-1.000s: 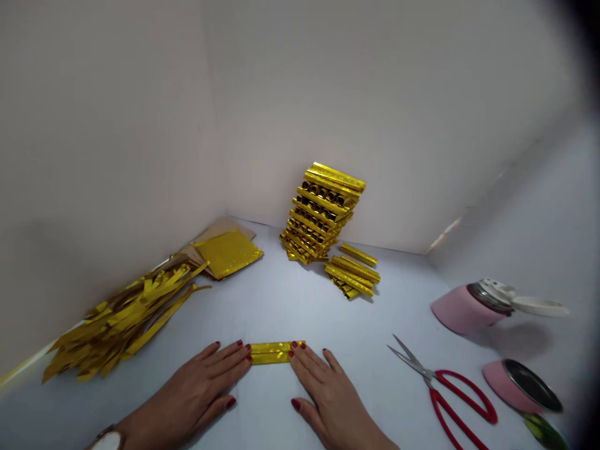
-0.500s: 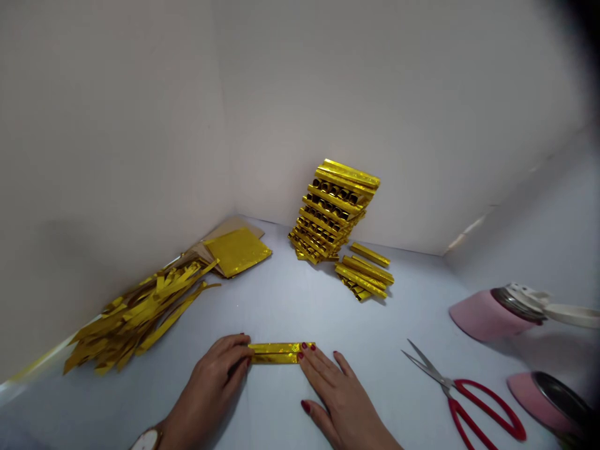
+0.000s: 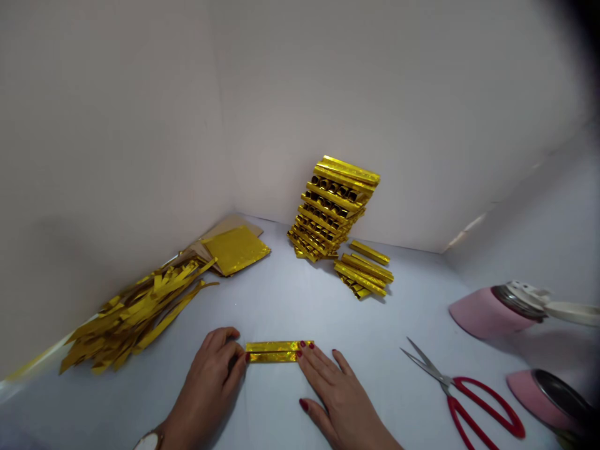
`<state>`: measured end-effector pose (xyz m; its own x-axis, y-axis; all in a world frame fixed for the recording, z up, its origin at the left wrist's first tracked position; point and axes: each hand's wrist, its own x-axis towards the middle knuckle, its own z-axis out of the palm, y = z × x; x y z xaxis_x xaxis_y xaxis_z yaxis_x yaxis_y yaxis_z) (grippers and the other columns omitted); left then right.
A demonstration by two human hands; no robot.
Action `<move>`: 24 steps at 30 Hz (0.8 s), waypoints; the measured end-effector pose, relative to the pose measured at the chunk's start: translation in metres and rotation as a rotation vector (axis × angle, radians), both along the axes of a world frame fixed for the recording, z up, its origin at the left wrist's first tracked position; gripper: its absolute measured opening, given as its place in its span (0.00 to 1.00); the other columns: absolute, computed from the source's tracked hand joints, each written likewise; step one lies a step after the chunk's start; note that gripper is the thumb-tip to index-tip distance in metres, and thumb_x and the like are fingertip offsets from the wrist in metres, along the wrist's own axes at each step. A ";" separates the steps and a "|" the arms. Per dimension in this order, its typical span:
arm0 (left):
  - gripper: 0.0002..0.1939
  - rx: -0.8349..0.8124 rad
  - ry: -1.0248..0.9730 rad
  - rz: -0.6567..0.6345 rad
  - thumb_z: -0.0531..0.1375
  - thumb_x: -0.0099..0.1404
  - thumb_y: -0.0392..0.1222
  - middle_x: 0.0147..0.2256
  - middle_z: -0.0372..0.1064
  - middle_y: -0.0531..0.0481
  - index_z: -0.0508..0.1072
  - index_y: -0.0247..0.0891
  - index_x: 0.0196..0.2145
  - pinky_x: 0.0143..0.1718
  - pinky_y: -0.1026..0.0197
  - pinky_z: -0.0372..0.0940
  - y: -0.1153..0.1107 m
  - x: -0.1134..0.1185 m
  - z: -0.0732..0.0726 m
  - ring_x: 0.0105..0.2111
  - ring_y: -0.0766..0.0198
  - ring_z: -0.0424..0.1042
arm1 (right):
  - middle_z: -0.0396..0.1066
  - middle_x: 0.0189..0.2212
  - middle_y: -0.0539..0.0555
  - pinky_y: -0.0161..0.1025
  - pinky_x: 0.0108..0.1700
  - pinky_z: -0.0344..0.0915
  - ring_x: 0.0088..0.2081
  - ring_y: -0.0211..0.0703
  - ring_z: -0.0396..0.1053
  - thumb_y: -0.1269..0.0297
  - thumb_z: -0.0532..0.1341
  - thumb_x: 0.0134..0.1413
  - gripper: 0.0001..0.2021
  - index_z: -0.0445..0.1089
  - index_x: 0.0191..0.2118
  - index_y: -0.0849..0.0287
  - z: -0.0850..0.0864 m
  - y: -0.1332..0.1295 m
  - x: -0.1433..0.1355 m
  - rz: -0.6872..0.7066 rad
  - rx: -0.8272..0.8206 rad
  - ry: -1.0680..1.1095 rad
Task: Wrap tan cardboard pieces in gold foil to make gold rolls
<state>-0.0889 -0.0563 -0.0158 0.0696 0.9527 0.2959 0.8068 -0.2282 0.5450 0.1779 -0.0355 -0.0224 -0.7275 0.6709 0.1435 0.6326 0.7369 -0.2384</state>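
A flat folded strip of shiny gold paper (image 3: pixel 272 351) lies crosswise on the table, a seam running along its length. My right hand (image 3: pixel 335 390) rests flat with fingers outstretched, its fingertips pressing the strip's right end. At the left end is my left hand (image 3: pixel 213 369), fingers curled in and thumb tip at the paper's edge. Whatever sits between those left fingers is hidden. Red-handled scissors (image 3: pixel 445 381) lie partly spread to the right of my right hand.
A leaning stack of gold paper tubes (image 3: pixel 330 209) stands at the back, with loose gold tubes (image 3: pixel 363 275) beside it. Gold sheets (image 3: pixel 239 250) and a heap of cut gold strips (image 3: pixel 140 312) lie left. At right are a pink jar (image 3: pixel 492 312) and another pink container (image 3: pixel 534 390).
My left fingers have drawn back slightly left and curled, uncovering more of the strip's left end. My right hand stays on the other end.
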 end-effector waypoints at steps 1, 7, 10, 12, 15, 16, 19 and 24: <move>0.13 0.000 -0.001 0.003 0.52 0.67 0.43 0.40 0.67 0.44 0.71 0.40 0.28 0.43 0.50 0.66 0.000 0.000 0.000 0.43 0.52 0.67 | 0.52 0.62 0.55 0.53 0.58 0.57 0.61 0.49 0.55 0.65 0.55 0.60 0.32 0.41 0.67 0.52 0.000 0.000 0.000 0.000 -0.001 -0.001; 0.13 -0.005 0.032 0.015 0.51 0.67 0.41 0.40 0.66 0.43 0.71 0.39 0.28 0.44 0.50 0.64 0.001 0.004 -0.002 0.43 0.52 0.66 | 0.51 0.63 0.54 0.57 0.57 0.58 0.62 0.51 0.54 0.65 0.54 0.60 0.30 0.44 0.66 0.55 -0.001 -0.001 0.000 -0.008 -0.018 -0.052; 0.12 0.010 0.076 0.022 0.51 0.66 0.41 0.38 0.67 0.44 0.69 0.39 0.26 0.40 0.50 0.65 0.002 0.005 -0.002 0.40 0.52 0.67 | 0.50 0.63 0.54 0.57 0.57 0.58 0.62 0.50 0.53 0.65 0.54 0.61 0.30 0.44 0.66 0.55 0.000 -0.001 0.000 -0.006 -0.032 -0.059; 0.12 0.017 0.111 0.037 0.51 0.65 0.41 0.37 0.67 0.44 0.68 0.40 0.26 0.38 0.51 0.65 0.002 0.005 -0.003 0.39 0.53 0.68 | 0.51 0.63 0.55 0.56 0.58 0.57 0.62 0.50 0.53 0.65 0.55 0.61 0.30 0.45 0.66 0.54 0.002 -0.001 0.000 -0.005 -0.036 -0.048; 0.10 0.075 0.192 0.062 0.50 0.67 0.40 0.41 0.69 0.42 0.70 0.39 0.33 0.40 0.51 0.65 0.001 0.006 -0.003 0.41 0.52 0.68 | 0.52 0.62 0.54 0.56 0.58 0.56 0.62 0.50 0.53 0.65 0.55 0.60 0.30 0.46 0.66 0.54 0.004 -0.002 -0.001 -0.012 -0.048 -0.038; 0.11 0.116 0.236 0.038 0.49 0.68 0.39 0.44 0.69 0.41 0.71 0.38 0.39 0.43 0.50 0.64 0.000 0.007 -0.003 0.44 0.52 0.68 | 0.53 0.62 0.54 0.56 0.59 0.56 0.62 0.50 0.53 0.65 0.55 0.60 0.30 0.47 0.65 0.54 0.004 -0.002 -0.001 -0.017 -0.055 -0.038; 0.19 0.228 0.393 -0.203 0.48 0.71 0.39 0.57 0.62 0.43 0.61 0.40 0.58 0.51 0.48 0.58 0.000 0.016 -0.003 0.55 0.51 0.62 | 0.52 0.63 0.54 0.56 0.60 0.53 0.63 0.49 0.51 0.64 0.55 0.61 0.29 0.47 0.65 0.54 0.006 -0.003 -0.003 -0.032 -0.088 -0.050; 0.34 0.165 0.488 -0.471 0.51 0.69 0.55 0.62 0.52 0.42 0.46 0.35 0.65 0.54 0.48 0.57 0.002 0.029 -0.010 0.60 0.49 0.55 | 0.48 0.64 0.51 0.57 0.62 0.47 0.64 0.47 0.46 0.61 0.52 0.63 0.28 0.44 0.66 0.54 0.012 -0.005 -0.004 -0.050 -0.185 -0.076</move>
<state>-0.0594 -0.0538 -0.0259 0.6262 0.7337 0.2637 0.7454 -0.6626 0.0733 0.1739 -0.0405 -0.0106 -0.6963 0.7166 -0.0402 0.6891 0.6517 -0.3170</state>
